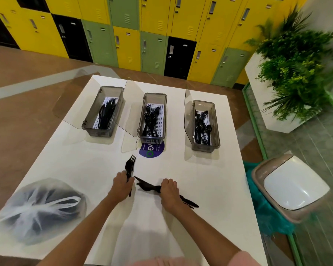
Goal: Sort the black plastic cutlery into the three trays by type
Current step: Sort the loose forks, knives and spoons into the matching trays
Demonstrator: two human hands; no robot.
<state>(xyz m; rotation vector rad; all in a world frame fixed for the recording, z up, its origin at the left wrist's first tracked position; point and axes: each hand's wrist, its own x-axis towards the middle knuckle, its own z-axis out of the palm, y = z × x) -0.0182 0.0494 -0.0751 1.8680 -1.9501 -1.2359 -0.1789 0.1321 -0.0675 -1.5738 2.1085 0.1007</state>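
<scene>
White bench (209, 179) before yellow and green lockers (127, 45). Left hand (123, 182) grips a fork (130, 164) mid-bench, tines toward 12 o'clock; right hand (168, 190) grasps cutlery (146, 186) lying 10-to-4.

Bright, even indoor light from overhead falls on a white table (200, 179), leaving only soft, pale shadows beside the three trays (155, 94) and between the forearms (96, 214), with faint glare on the trays' clear lids (69, 104). The centre is fairly sharp, so the fork (130, 163) gripped in the left hand (123, 181) and the black cutlery (146, 186) gripped in the right hand (168, 191) read clearly. The wide-angle lens bends the lockers (154, 25) and table edges, and the plastic bag (37, 210), plant (296, 73) and bin (290, 187) at the sides are smeared with blur.
</scene>
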